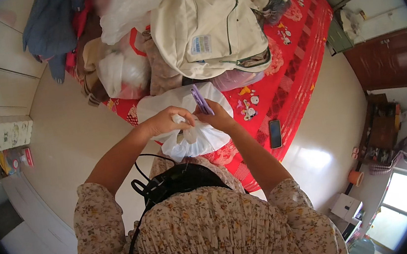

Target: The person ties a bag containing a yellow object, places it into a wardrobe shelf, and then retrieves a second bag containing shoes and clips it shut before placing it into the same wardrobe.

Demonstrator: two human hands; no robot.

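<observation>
A white plastic bag [185, 99] sits in front of me at the bed's near edge, its top gathered up. My left hand [167, 121] is closed on the bunched neck of the bag. Close beside it, my right hand [216, 118] grips a long, narrow purple plastic piece [201, 100] that points up and away from me. Its exact kind is hard to make out. The right fingertips come near the bag's neck; whether they touch it I cannot tell. What the bag contains is hidden.
A cream backpack [208, 32] lies beyond the bag on a red patterned bedspread [301, 62], with stuffed clear bags [123, 71] to its left. A dark phone [275, 134] rests at the right. Blue-grey clothing [50, 34] hangs at the far left, above the pale floor [70, 136].
</observation>
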